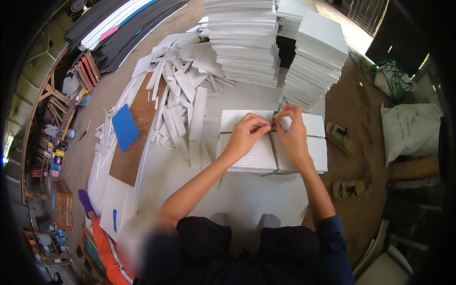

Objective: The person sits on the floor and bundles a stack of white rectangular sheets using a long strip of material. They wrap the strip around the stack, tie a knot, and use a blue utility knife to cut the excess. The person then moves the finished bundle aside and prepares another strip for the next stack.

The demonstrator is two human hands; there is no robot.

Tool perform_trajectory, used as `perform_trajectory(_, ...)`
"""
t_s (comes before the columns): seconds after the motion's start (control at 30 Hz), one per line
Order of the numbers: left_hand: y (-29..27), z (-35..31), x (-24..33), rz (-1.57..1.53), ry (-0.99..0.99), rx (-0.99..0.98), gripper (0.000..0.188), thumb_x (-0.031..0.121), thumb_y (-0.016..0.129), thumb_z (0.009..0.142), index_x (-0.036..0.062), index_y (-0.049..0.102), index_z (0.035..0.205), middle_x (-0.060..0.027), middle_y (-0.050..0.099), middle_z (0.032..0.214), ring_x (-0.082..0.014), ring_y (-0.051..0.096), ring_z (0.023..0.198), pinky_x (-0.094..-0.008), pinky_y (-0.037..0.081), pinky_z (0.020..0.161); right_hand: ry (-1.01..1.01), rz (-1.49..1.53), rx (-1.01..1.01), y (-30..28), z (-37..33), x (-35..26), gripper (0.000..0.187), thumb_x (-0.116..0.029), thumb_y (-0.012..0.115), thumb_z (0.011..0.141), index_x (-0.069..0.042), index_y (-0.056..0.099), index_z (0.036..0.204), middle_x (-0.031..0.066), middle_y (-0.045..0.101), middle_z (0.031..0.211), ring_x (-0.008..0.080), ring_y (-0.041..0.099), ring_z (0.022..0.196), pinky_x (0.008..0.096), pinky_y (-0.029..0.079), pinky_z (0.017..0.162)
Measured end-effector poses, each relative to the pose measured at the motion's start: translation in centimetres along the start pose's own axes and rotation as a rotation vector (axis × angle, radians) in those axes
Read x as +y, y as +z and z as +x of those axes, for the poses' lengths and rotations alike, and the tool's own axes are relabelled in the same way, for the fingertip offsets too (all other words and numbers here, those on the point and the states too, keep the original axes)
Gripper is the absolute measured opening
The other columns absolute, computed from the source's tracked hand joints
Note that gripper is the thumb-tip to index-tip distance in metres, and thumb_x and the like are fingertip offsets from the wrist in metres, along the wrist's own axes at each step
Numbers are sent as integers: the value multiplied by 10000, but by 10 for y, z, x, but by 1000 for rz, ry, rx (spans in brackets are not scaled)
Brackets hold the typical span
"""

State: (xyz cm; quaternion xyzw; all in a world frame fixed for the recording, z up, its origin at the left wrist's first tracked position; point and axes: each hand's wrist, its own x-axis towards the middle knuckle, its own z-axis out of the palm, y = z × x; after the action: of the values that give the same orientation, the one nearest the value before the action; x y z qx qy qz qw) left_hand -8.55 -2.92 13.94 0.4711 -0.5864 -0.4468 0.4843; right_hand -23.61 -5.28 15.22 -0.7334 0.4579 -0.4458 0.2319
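Observation:
In front of me lies a bundle of white corrugated sheets (254, 155), bound lengthwise and crosswise with a dark cord (274, 154). Both my hands meet over its top, where the bands of cord cross. My left hand (248, 133) pinches the cord between thumb and fingertips. Facing it, my right hand (292, 130) has its thumb and index finger closed on the cord too. A short loose end of cord (284, 100) sticks up beyond the right fingers. The crossing itself is partly hidden by my fingertips.
Tall stacks of white sheets (243, 45) stand beyond the bundle, another stack (317, 57) at right. White offcuts (183, 90) pile up left, near a brown board (130, 164) and blue sheet (125, 127). Shoes (340, 137) and a white sack (409, 128) lie right. Someone in orange trousers (108, 251) sits left.

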Motion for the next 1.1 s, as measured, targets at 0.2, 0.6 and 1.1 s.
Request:
perform_trajectory(0.2,-1,2,-10,-45,-28,31,138,99,601,804,-26,586,862,-48,497,909,-144,577,788,-246,479,711,-82,76,-41,-4,-13,-1,316,24,618,698,-18,436,953,85,501,1008,253,503,933,366,414,784)
perform_trajectory(0.6,-1,-8,18,426,120,-31,164,146,612,792,9,523,781,-49,483,646,-142,547,591,-252,412,535,119,366,-518,-28,1,3,222,-11,510,808,-48,358,965,80,552,792,242,513,760,329,395,742)
perform_trajectory(1.1,-73,4,-6,689,504,-275,293,91,587,769,2,425,541,-64,364,506,-210,367,443,-322,298,432,-19,-267,-572,-58,6,24,147,-105,465,860,-85,321,884,66,528,684,232,505,658,328,303,759)
